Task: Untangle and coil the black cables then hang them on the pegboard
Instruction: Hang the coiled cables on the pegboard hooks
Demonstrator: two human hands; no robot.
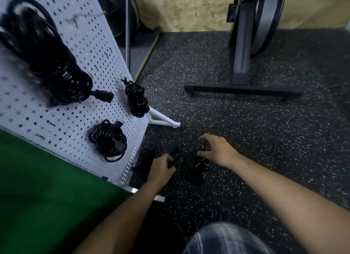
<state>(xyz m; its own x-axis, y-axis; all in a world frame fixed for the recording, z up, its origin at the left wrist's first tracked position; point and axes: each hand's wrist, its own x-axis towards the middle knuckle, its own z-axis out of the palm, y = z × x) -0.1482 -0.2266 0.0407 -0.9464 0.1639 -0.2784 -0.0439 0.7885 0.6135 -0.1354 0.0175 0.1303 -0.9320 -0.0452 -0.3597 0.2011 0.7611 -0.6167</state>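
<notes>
Your left hand (161, 170) is closed tight around the end of one black cable (175, 155). Your right hand (217, 149) is over the tangled cables (200, 170) on the floor (255, 159), with its fingers bent. I cannot tell if it grips anything. Your hands are apart. The tangle lies between them, closer to your right hand, just under its thumb. It runs long from those fingers back toward you. The pegboard (62, 121) stands on the far side of your left hand, with coiled cables (108, 140) hanging on it.
</notes>
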